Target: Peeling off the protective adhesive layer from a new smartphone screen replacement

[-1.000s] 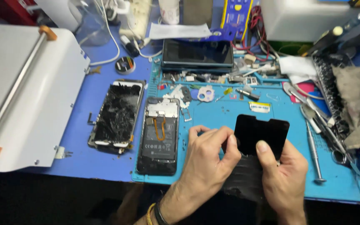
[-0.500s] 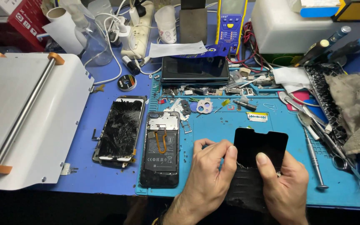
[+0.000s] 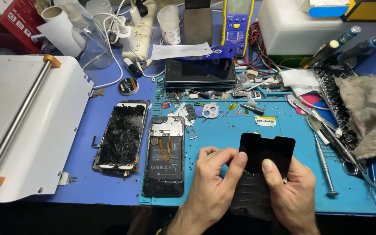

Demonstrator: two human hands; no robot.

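Observation:
My left hand (image 3: 212, 182) and my right hand (image 3: 290, 191) together hold a black phone screen panel (image 3: 264, 152) over the blue work mat (image 3: 240, 130), thumbs pressed on its lower half. The panel's lower part looks rough and torn. To the left lies an opened phone body (image 3: 166, 154) with its battery and an orange flex cable showing. Beside that rests a shattered phone screen (image 3: 122, 135), face up on the blue table.
A white machine with a metal roller (image 3: 22, 122) fills the left. A dark tablet (image 3: 200, 72), a multimeter (image 3: 238, 21), small parts and screws sit at the back of the mat. Screwdrivers, tweezers (image 3: 327, 143) and a grey rag (image 3: 370, 113) lie at the right.
The view has shifted slightly, so the bench appears lower and nearer. Both hands keep hold of the black panel; my left fingers have moved closer to its left edge.

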